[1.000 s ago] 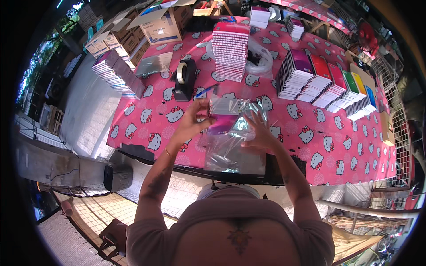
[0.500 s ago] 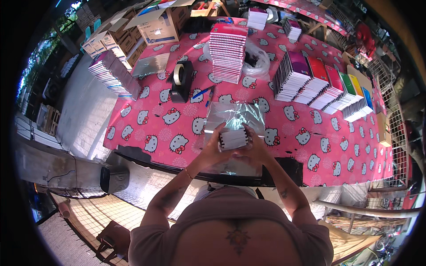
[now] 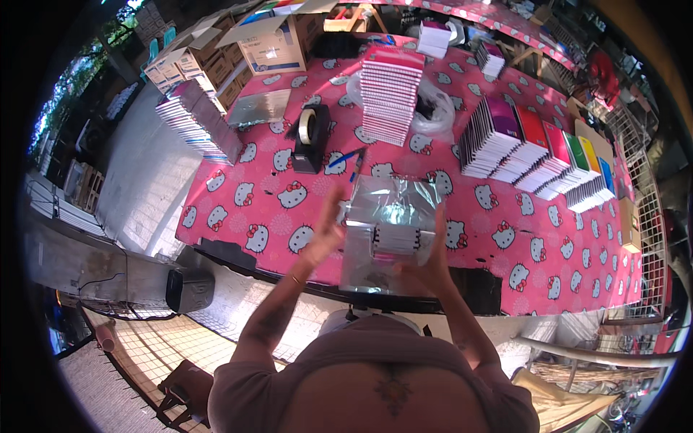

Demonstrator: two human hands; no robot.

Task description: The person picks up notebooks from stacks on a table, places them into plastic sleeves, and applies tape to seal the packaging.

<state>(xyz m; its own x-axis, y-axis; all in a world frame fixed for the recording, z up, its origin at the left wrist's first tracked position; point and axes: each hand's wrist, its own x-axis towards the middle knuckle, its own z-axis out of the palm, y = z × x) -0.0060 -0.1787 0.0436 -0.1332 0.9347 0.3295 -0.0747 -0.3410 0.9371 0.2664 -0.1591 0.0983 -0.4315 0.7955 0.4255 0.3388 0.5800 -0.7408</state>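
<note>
Two open hands about a bundle of spiral notebooks on clear film

Nearest you, one small bundle of spiral notebooks (image 3: pixel 397 239) lies on the glossy, rectangular sheets of clear plastic film (image 3: pixel 364 278) at the table's near edge, white page edges and dark wire coils showing; its notebooks are too small to count. Your right hand (image 3: pixel 427 263) stands at the film's right side, fingers straight and thumb spread inward, in no clear grip. Your left hand (image 3: pixel 325 234), blurred by motion, is unclenched and seemingly free of any object at the left side. Whether either hand touches the film, you cannot tell from this view.

The tablecloth (image 3: pixel 274 242) is smooth and pink, printed with cartoon cat faces. Beyond the film lie two slender pens: a blue pen (image 3: pixel 343 158) and a dark pen (image 3: pixel 356 167), close together. To their left stands one black tape dispenser (image 3: pixel 309 155) with one pale, ring-shaped tape roll (image 3: pixel 307 126).

Farther off, you face one tall, squared stack of red-covered notebooks (image 3: pixel 390 97), with a crumpled, translucent plastic bag (image 3: pixel 437 119) just beside it. A row of notebook stacks (image 3: pixel 520 155) at right shows six cover colours: purple, red, pink, green, yellow and blue. One leaning notebook stack (image 3: pixel 195 123) occupies the left edge. Farthest back are two small notebook stacks (image 3: pixel 433 42) and, at left, a large, open corrugated carton (image 3: pixel 274 52).
</note>
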